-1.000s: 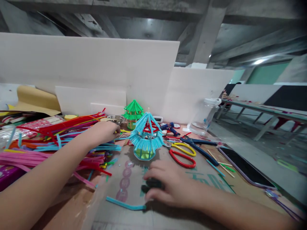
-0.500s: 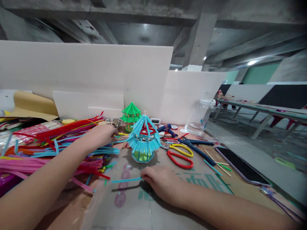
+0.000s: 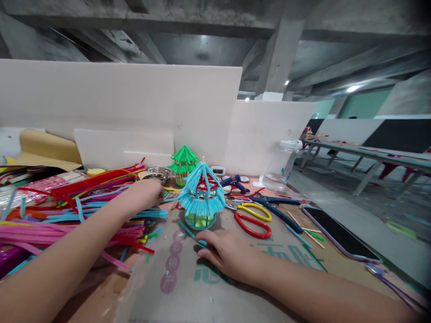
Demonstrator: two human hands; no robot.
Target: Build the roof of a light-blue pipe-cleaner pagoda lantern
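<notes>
A small blue pavilion model (image 3: 202, 197) made of pipe cleaners stands on a cardboard sheet (image 3: 188, 287). My right hand (image 3: 229, 255) rests in front of it, fingertips pinching the end of a short blue pipe cleaner (image 3: 190, 233) that slants up toward the model's base. My left hand (image 3: 146, 192) reaches over a heap of coloured pipe cleaners (image 3: 77, 206), fingers curled among the strands just left of the model. What it grips is hidden.
A green pavilion model (image 3: 183, 162) stands behind the blue one. Red and yellow scissors (image 3: 254, 219), blue pliers (image 3: 274, 207), a phone (image 3: 338, 233) and a plastic jar (image 3: 281, 163) lie to the right. White foam boards (image 3: 134, 112) wall the back.
My right hand moved closer to the blue model, and the short blue pipe cleaner swung from lying flat to slanting toward the model's base. My left hand stayed on the heap.
</notes>
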